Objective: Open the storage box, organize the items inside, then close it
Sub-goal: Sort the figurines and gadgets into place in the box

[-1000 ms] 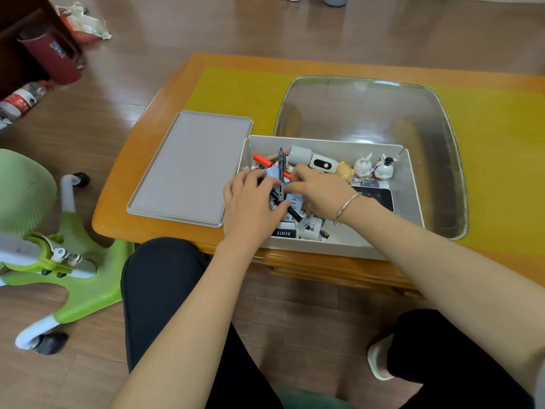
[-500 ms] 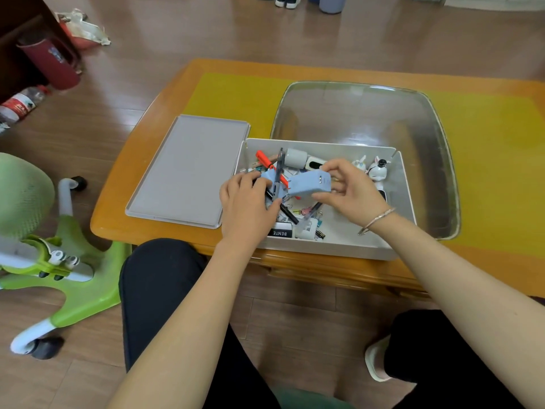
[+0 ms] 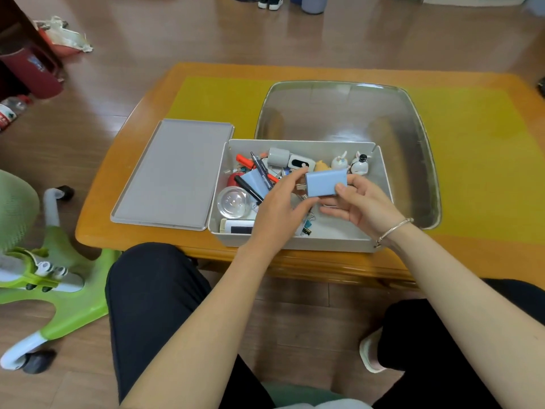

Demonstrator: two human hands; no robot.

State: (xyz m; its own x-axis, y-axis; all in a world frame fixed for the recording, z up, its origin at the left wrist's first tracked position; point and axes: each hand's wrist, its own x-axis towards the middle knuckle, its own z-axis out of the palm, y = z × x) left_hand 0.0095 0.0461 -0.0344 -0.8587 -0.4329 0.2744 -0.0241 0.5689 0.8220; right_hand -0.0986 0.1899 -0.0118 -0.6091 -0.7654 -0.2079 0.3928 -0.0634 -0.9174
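Note:
The grey storage box (image 3: 383,184) stands open at the table's front edge. Its flat grey lid (image 3: 174,172) lies on the table to its left. Over the box both hands hold a light blue plug charger (image 3: 324,182): my left hand (image 3: 280,208) pinches its pronged left end, my right hand (image 3: 358,203) grips its right end. In the box lie pens (image 3: 259,172), an orange marker, a clear dome (image 3: 234,201), a grey cylinder (image 3: 278,156), small figurines (image 3: 359,164) and clips.
A big shiny metal tray (image 3: 413,119) stands behind the box on a yellow mat (image 3: 477,160). A green wheeled chair base (image 3: 59,284) is on the floor at the left, and a dark red bin (image 3: 32,69) at far left. My knees sit under the table edge.
My right hand drew the blue charger out of the pile and lifted it. My left hand left the pens and took the charger's left end. The clear dome and pens are now uncovered.

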